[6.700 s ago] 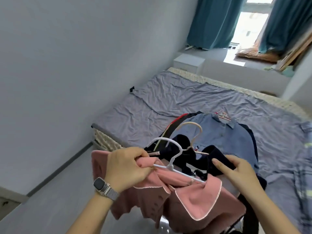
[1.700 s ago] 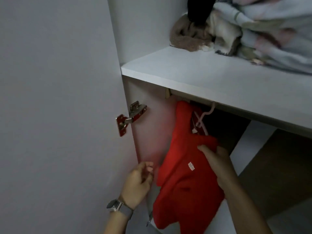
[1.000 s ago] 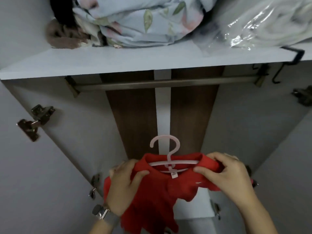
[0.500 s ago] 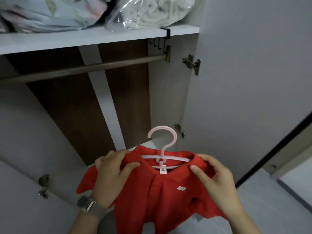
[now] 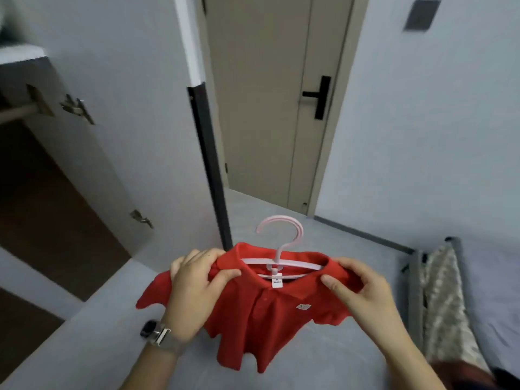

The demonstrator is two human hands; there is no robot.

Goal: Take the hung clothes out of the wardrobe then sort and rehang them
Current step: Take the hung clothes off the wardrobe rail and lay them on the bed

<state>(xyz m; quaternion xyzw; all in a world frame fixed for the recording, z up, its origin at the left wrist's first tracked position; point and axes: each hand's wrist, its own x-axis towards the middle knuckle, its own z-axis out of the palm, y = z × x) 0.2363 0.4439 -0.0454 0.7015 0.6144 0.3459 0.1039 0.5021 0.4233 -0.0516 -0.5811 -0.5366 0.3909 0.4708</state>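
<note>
Head view: open wardrobe (image 5: 42, 164) at left; left hand (image 5: 194, 291) and right hand (image 5: 363, 294) each pinch a shoulder of the red polo shirt (image 5: 261, 319). Shirt sits on its pink hanger (image 5: 281, 249), spread flat and off the floor, likely for carrying toward the bed (image 5: 478, 291) at right.

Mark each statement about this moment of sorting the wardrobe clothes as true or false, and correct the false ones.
1. Both hands hold the red polo shirt. True.
2. The shirt hangs on a black wire hanger. False: the hanger is pale pink.
3. The left hand has a watch on its wrist. True.
4. The hanger's hook sits on the wardrobe rail. False: it is free, held away from the rail.
5. The room door stands wide open. False: it is closed.
</note>
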